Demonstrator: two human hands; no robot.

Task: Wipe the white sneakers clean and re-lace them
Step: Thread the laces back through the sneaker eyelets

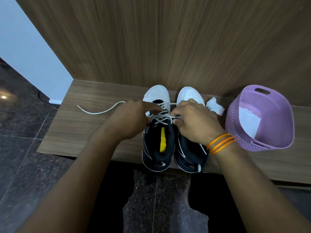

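Both hands tend my sneaker's point(156, 94) white lace point(101, 112): right hand point(193, 122) pinches it; left hand point(129, 121), curled, apparently grips its tail.

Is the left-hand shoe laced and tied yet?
Laced but not tied: the lace crisscrosses the left sneaker, one loose end trails across the ledge, the right hand pinches the other.

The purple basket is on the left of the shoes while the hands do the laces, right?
No: the purple basket sits right of the sneakers, not left, as the head view shows. The left hand and right hand are indeed at the laces.
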